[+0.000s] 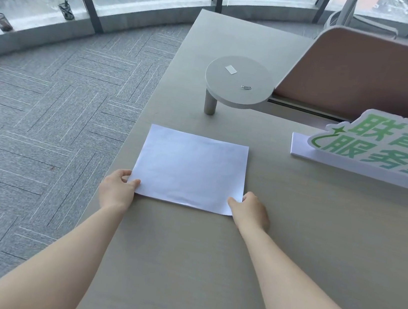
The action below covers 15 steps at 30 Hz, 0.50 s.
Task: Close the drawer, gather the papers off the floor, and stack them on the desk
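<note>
A stack of white papers (190, 169) lies flat on the light grey desk (291, 232), close to its left edge. My left hand (117, 189) pinches the stack's near left corner, thumb on top. At the near right corner my right hand (250, 209) holds the stack the same way. The carpet in view holds no papers. No drawer is in view.
A small round raised shelf (236, 81) on a metal post stands on the desk behind the papers, with a paper clip and a white slip on it. A green-and-white sign (379, 150) stands at the right, a brown divider panel (381, 79) behind it. Grey carpet (45, 119) lies left.
</note>
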Available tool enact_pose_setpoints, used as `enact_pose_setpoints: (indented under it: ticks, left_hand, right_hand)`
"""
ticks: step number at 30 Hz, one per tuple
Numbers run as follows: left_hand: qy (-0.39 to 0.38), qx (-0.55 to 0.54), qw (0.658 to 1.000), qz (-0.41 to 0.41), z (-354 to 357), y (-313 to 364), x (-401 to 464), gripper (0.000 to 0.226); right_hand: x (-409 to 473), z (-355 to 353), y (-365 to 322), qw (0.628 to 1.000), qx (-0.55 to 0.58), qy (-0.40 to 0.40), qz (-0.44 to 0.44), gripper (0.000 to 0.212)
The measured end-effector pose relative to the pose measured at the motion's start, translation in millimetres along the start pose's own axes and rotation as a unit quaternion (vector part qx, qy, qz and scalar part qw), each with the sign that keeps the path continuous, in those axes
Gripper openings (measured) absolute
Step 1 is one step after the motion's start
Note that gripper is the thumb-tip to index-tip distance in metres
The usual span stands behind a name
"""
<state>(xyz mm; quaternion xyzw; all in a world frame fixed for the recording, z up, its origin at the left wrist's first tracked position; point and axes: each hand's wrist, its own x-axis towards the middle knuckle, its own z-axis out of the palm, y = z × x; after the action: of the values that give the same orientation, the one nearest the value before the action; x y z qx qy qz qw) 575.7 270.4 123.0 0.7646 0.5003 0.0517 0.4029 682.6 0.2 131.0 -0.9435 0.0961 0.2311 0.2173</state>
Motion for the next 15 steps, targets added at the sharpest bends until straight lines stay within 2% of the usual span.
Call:
enact_pose_setpoints:
  ticks: [11,15]
  left_hand:
    - [0.018,0.046,0.998,0.025,9,-9,3,0.037]
    - [0.049,0.002,0.999,-0.008,8,-13,0,0.034]
  right_hand:
    - [0,2,6,0.999,-0.039,0.018,0.009,0.043]
    - [-1,-1,13,1.0,-0.002,0.015,0.003,0.057]
